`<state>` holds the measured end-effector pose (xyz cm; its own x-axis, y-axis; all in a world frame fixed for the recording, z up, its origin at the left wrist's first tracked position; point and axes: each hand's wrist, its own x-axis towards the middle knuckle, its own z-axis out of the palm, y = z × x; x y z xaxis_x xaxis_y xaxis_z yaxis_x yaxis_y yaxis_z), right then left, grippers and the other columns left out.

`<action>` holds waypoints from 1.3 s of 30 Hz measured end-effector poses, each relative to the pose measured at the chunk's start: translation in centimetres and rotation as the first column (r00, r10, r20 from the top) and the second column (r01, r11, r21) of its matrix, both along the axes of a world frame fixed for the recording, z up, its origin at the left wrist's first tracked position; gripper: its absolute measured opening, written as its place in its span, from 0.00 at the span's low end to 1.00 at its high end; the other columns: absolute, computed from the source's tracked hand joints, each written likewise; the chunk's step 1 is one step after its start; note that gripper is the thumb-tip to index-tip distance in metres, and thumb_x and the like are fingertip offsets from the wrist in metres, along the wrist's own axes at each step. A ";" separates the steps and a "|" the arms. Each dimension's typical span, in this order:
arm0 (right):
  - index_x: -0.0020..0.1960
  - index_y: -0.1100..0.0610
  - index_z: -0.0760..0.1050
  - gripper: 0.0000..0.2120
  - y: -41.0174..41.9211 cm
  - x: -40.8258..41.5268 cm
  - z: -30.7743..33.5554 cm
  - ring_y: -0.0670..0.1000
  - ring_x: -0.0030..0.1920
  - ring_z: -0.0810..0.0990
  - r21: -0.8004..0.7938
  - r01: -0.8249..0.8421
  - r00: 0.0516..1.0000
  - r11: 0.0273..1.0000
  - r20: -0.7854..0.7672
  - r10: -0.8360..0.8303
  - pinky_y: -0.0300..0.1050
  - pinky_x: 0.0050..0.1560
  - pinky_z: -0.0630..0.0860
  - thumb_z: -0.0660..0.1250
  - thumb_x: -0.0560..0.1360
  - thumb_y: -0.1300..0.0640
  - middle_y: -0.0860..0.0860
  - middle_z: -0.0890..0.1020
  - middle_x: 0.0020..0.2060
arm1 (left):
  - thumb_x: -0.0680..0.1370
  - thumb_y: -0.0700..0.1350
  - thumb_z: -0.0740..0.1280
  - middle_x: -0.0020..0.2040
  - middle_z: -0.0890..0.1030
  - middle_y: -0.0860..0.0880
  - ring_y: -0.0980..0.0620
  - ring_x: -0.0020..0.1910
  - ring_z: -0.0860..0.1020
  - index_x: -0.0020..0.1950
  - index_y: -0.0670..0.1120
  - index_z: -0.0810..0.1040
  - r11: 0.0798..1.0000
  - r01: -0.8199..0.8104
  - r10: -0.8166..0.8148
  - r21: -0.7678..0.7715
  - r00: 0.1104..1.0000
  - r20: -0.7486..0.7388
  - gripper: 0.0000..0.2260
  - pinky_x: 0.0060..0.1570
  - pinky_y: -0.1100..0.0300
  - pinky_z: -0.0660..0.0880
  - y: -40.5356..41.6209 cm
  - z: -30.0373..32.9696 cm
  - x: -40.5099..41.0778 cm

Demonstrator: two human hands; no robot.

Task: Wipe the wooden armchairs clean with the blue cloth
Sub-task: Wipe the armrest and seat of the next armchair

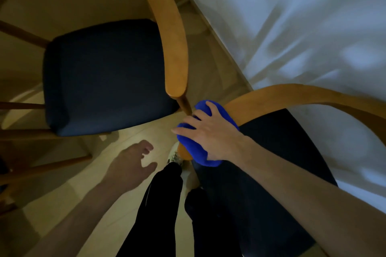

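Note:
Two wooden armchairs with dark seat cushions stand side by side. The left armchair [173, 33] has its curved arm running down the middle of the view. The right armchair [292, 94] has its arm curving from the right to its front end below centre. The blue cloth [194, 146] is wrapped over that front end. My right hand [208, 131] lies on top of the cloth, fingers spread and curled round it and the arm. My left hand [131, 160] hovers free over the floor to the left, fingers loosely bent, holding nothing.
A white curtain [302, 27] hangs at the right behind the chairs. The floor [83, 194] is pale tile. My dark-trousered legs [163, 204] and a light shoe [174, 157] stand between the two chairs. More wooden chair legs [41, 167] show at the left edge.

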<state>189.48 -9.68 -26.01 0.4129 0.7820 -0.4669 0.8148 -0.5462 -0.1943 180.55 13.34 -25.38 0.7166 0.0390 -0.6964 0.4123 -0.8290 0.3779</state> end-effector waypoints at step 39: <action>0.72 0.48 0.67 0.49 -10.8 5.1 -0.7 0.60 0.64 0.71 0.037 0.400 0.907 0.916 0.128 -0.402 0.62 0.64 0.65 0.76 0.57 0.31 0.54 0.72 0.65 | 0.66 0.71 0.65 0.78 0.49 0.39 0.40 0.78 0.45 0.77 0.38 0.39 0.808 0.530 -0.589 0.258 0.726 0.354 0.57 0.75 0.41 0.44 -12.0 -2.2 6.0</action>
